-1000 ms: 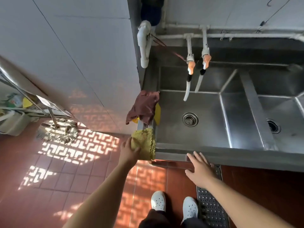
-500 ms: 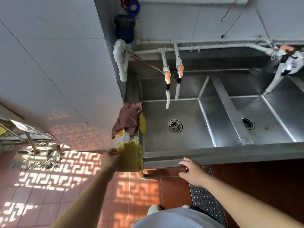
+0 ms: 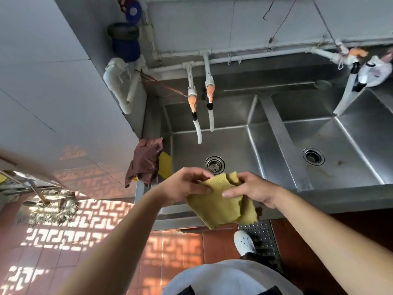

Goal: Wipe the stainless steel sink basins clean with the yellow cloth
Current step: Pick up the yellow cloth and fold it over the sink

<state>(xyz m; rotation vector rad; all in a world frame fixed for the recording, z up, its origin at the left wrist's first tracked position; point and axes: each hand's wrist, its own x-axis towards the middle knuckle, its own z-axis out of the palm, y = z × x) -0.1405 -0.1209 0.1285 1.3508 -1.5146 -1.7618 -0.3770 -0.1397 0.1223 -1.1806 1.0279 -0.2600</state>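
Observation:
The yellow cloth [image 3: 221,204] hangs in the air in front of the sink's front rim [image 3: 340,199]. My left hand [image 3: 185,185] pinches its upper left edge and my right hand [image 3: 253,189] pinches its upper right part, so the cloth is held between them. Behind the hands lies the left steel basin [image 3: 231,150] with a round drain [image 3: 214,165]. The right basin [image 3: 331,143] has its own drain [image 3: 313,156]. A steel divider [image 3: 280,137] separates the two.
A brown rag [image 3: 144,162] over a yellow sheet [image 3: 165,165] drapes the sink's left edge. Two white tap hoses [image 3: 198,124] hang over the left basin, another tap [image 3: 350,81] at the right. A mop head [image 3: 47,206] lies on the tiled floor at left.
My left hand has lifted the yellow cloth off the sink's left corner and brought it right. My right hand left the sink's front rim and took hold of the cloth.

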